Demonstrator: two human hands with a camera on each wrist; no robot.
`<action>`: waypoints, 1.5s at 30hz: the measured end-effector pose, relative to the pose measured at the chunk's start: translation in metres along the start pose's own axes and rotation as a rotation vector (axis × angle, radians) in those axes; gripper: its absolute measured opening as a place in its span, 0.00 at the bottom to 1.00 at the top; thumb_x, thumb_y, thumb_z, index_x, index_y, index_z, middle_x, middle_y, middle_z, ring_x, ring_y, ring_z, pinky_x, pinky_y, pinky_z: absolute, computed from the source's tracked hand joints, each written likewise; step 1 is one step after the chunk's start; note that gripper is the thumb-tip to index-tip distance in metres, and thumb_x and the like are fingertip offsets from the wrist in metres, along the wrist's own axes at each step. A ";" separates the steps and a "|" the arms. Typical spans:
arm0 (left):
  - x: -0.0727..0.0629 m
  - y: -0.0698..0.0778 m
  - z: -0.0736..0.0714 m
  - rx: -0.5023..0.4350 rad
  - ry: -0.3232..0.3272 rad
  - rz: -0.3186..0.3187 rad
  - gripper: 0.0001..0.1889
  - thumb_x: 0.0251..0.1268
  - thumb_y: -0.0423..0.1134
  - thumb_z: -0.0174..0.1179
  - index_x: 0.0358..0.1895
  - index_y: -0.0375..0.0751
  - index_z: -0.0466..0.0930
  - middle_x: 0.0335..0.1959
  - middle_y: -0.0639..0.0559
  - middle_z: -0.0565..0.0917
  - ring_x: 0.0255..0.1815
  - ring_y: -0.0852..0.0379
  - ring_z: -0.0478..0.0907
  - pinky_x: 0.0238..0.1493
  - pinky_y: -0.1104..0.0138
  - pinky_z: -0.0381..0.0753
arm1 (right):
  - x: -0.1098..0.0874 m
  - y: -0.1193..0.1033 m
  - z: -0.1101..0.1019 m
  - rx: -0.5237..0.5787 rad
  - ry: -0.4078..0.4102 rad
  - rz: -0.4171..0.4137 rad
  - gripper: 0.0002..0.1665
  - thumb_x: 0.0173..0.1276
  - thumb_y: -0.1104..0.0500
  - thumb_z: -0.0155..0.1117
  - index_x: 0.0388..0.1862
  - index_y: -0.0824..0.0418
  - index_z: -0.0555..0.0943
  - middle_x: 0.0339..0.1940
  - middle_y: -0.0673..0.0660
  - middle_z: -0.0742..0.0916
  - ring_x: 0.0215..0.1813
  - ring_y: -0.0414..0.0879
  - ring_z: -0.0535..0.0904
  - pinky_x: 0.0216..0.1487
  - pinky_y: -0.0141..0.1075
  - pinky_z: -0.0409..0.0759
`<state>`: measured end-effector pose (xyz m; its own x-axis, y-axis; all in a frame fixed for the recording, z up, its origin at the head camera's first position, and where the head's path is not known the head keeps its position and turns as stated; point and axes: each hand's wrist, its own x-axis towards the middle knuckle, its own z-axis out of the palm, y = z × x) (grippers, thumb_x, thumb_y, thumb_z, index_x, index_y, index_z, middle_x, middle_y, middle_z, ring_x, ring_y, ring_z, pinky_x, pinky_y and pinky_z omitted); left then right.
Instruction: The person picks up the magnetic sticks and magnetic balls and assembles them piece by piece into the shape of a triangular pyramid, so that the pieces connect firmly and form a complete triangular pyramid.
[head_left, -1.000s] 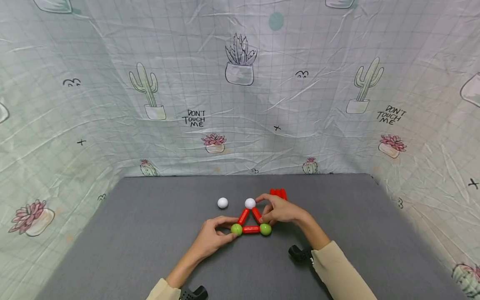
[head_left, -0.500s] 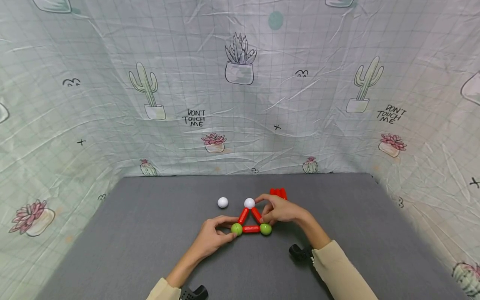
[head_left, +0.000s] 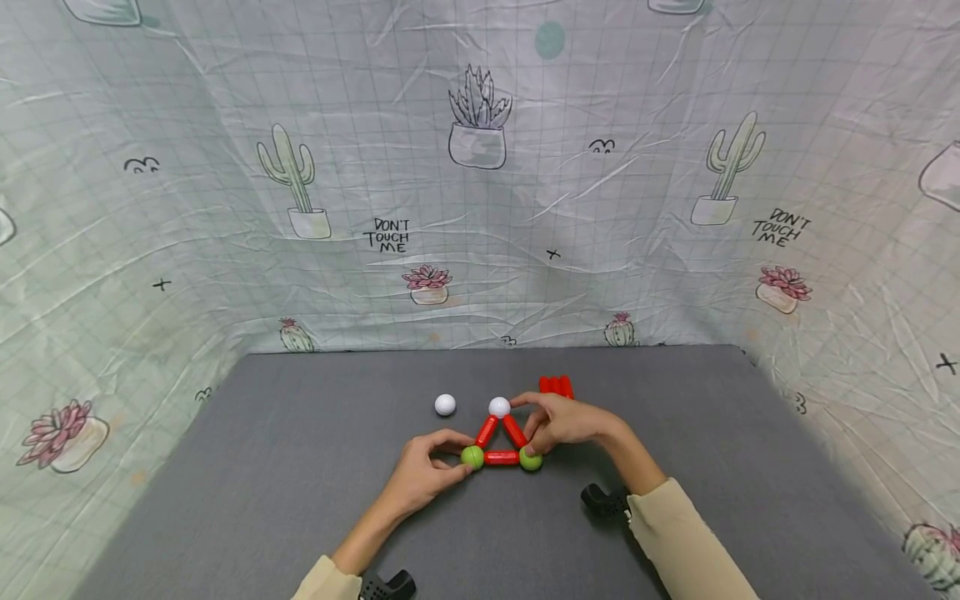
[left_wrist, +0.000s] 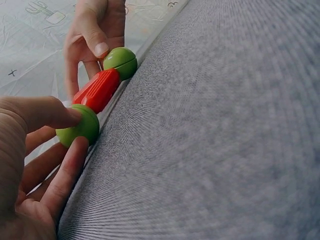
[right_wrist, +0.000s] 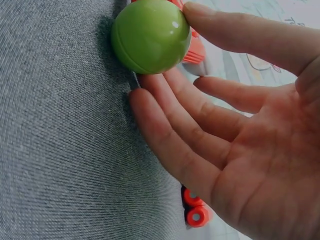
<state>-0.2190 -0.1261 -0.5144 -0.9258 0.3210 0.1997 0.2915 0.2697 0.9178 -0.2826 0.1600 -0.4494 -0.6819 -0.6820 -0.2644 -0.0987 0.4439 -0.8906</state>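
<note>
Three red rods and three balls form a flat triangle on the grey table. At its near left corner, my left hand [head_left: 423,475] pinches a green ball [head_left: 471,457] between thumb and fingers. My right hand [head_left: 573,421] holds the other green ball [right_wrist: 150,37], its thumb on top and fingers at the far side. The right index finger reaches to the white ball [head_left: 499,407] at the far corner. A bottom red rod [head_left: 502,457] joins the green balls. The left rod [head_left: 487,431] and right rod [head_left: 514,431] lean up to the white ball.
A loose white ball [head_left: 445,405] lies left of the triangle's far corner. Several red rods [head_left: 556,386] lie side by side behind the right hand. A printed cloth [head_left: 480,208] hangs behind and beside the grey table [head_left: 300,467].
My right thumb has shifted from the right red rod onto the right green ball. The left hand and the triangle have hardly moved.
</note>
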 end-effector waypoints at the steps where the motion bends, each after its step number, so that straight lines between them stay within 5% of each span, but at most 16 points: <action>1: 0.000 0.000 0.000 -0.002 0.001 0.001 0.17 0.57 0.31 0.74 0.51 0.45 0.89 0.44 0.44 0.90 0.38 0.63 0.85 0.31 0.72 0.83 | 0.000 0.000 0.000 -0.001 -0.001 0.004 0.47 0.63 0.68 0.72 0.79 0.69 0.62 0.41 0.61 0.90 0.35 0.44 0.84 0.40 0.35 0.84; 33: 0.001 0.001 -0.001 0.029 -0.002 -0.023 0.18 0.56 0.32 0.76 0.51 0.47 0.88 0.44 0.46 0.90 0.37 0.63 0.86 0.34 0.71 0.85 | 0.000 0.001 -0.003 0.008 -0.011 0.021 0.40 0.67 0.65 0.68 0.77 0.69 0.65 0.45 0.60 0.89 0.41 0.44 0.86 0.48 0.40 0.88; 45: 0.001 0.000 0.000 0.031 -0.004 -0.042 0.18 0.56 0.33 0.76 0.51 0.47 0.88 0.44 0.44 0.90 0.32 0.62 0.86 0.33 0.71 0.84 | -0.007 -0.001 -0.008 0.013 0.066 -0.005 0.39 0.72 0.64 0.64 0.78 0.72 0.61 0.49 0.66 0.87 0.46 0.47 0.85 0.53 0.49 0.87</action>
<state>-0.2203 -0.1259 -0.5144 -0.9363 0.3128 0.1595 0.2597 0.3110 0.9143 -0.2838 0.1690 -0.4437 -0.7279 -0.6441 -0.2351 -0.0931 0.4325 -0.8968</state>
